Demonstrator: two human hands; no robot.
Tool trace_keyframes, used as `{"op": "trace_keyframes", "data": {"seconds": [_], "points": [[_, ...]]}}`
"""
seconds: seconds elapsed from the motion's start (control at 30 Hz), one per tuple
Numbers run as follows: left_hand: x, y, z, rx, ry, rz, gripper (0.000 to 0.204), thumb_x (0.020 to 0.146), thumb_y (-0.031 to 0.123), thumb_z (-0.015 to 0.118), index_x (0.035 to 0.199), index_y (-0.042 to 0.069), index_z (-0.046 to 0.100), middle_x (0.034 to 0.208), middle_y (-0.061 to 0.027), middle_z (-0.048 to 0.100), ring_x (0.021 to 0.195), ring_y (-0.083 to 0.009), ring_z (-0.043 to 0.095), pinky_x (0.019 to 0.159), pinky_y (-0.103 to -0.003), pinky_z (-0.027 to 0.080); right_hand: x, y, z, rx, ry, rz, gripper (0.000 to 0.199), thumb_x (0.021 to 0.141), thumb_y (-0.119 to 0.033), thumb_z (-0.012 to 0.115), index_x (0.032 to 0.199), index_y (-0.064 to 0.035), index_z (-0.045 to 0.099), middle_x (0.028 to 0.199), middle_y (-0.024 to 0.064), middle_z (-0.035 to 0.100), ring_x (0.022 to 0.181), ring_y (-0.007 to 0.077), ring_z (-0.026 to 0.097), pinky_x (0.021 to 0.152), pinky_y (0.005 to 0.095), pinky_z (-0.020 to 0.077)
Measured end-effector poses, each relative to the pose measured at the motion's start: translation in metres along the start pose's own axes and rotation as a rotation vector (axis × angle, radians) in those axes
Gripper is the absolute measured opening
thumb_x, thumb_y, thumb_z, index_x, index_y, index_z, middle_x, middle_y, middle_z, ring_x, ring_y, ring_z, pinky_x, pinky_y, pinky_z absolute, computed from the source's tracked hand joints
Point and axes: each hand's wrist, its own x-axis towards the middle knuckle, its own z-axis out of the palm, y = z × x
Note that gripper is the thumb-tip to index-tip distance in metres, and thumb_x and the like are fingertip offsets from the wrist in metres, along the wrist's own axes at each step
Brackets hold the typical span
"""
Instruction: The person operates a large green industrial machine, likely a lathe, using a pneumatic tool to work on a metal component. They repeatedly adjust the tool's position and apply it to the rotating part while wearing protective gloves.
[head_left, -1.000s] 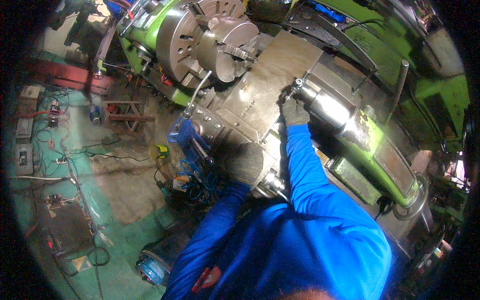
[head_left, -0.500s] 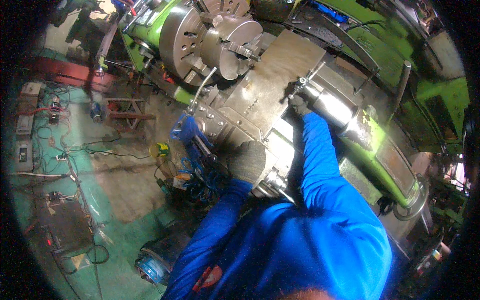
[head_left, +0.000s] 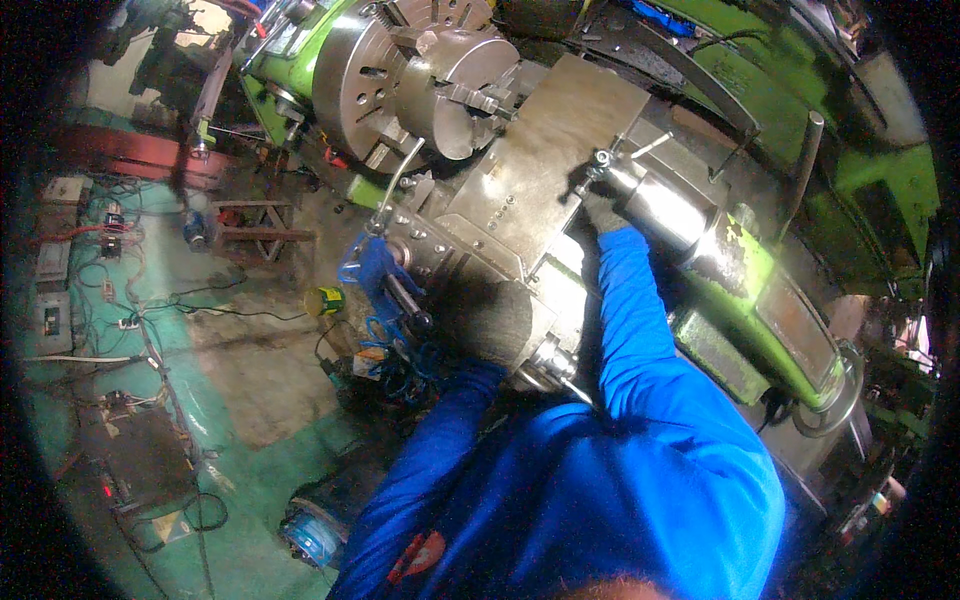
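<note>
I stand at a green lathe in blue sleeves and dark work gloves. My right hand (head_left: 604, 212) is at the front end of the shiny tailstock quill (head_left: 668, 212), its fingers curled by a dark fitting and partly hidden. Just above that hand, a small metal bar (head_left: 652, 146) sticks out beside a round-headed fitting (head_left: 602, 160). My left hand (head_left: 490, 320) lies low over the near side of the carriage, palm down, its fingers in shadow. Close to its left is a lever with a dark knob (head_left: 420, 322). A small handle (head_left: 552, 360) sits to its right.
A jawed chuck (head_left: 455, 95) and a slotted faceplate (head_left: 350, 85) stand at the far left of the flat steel slide (head_left: 575, 110). A bent metal rod (head_left: 402, 180) rises near the carriage. Blue coiled hose (head_left: 390, 350) hangs left. Cables and boxes (head_left: 135, 440) lie on the green floor.
The small bar above my right hand now points more to the right. My left hand has spread slightly leftward toward the lever and looks darker. The view has shifted a little.
</note>
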Motion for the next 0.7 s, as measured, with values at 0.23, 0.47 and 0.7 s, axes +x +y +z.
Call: {"op": "trace_keyframes", "data": {"seconds": [0.23, 0.47, 0.7], "points": [[-0.006, 0.004, -0.026, 0.138, -0.052, 0.009, 0.040, 0.095, 0.022, 0.058, 0.126, -0.001, 0.067, 0.122, -0.0178, 0.068, 0.117, -0.0328, 0.060, 0.105, -0.047, 0.046, -0.029, -0.006, -0.002, 0.157, 0.249, 0.087, 0.042, 0.104, -0.048, 0.048, 0.114, -0.0108, 0.065, 0.104, 0.0107, 0.066, 0.092, 0.0286, 0.061, 0.079, 0.0429, 0.0516], [-0.003, 0.000, 0.031, -0.031, 0.026, 0.004, 0.034, 0.095, 0.021, 0.061, 0.122, 0.002, 0.069, 0.121, -0.0182, 0.069, 0.115, -0.0331, 0.062, 0.102, -0.045, 0.047, -0.020, -0.010, -0.019, 0.101, -0.026, 0.090, 0.043, 0.104, -0.050, 0.048, 0.110, -0.0104, 0.065, 0.098, 0.0099, 0.065, 0.085, 0.0278, 0.061, 0.074, 0.0418, 0.0516], [0.004, 0.000, -0.007, -0.185, 0.045, -0.111, 0.022, 0.094, 0.020, 0.061, 0.105, 0.005, 0.072, 0.106, -0.0185, 0.071, 0.101, -0.0351, 0.067, 0.088, -0.047, 0.054, 0.007, -0.006, 0.002, 0.037, -0.205, 0.048, 0.045, 0.104, -0.051, 0.047, 0.106, -0.0100, 0.065, 0.092, 0.0092, 0.065, 0.078, 0.0269, 0.060, 0.069, 0.0407, 0.0517]]}}
